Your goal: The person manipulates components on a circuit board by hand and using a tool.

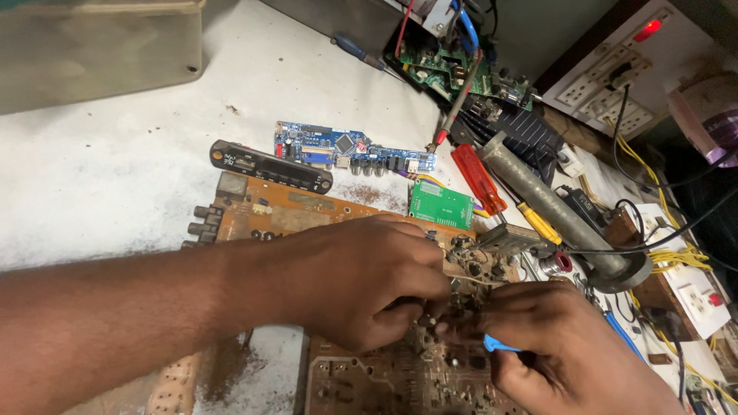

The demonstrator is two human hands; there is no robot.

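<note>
A large brown circuit board lies on the white bench, dusty and packed with components. My left hand reaches across it from the left, fingers pinched together over the components near the board's middle. My right hand comes in from the lower right and grips a tool with a blue handle; its tip is hidden between my fingers. The two hands meet fingertip to fingertip above the board. What the left fingers pinch is too small to tell.
Behind the board lie a blue circuit board, a black panel strip and a small green board. A red-handled screwdriver, a grey metal cylinder, tangled wires and a socket panel crowd the right.
</note>
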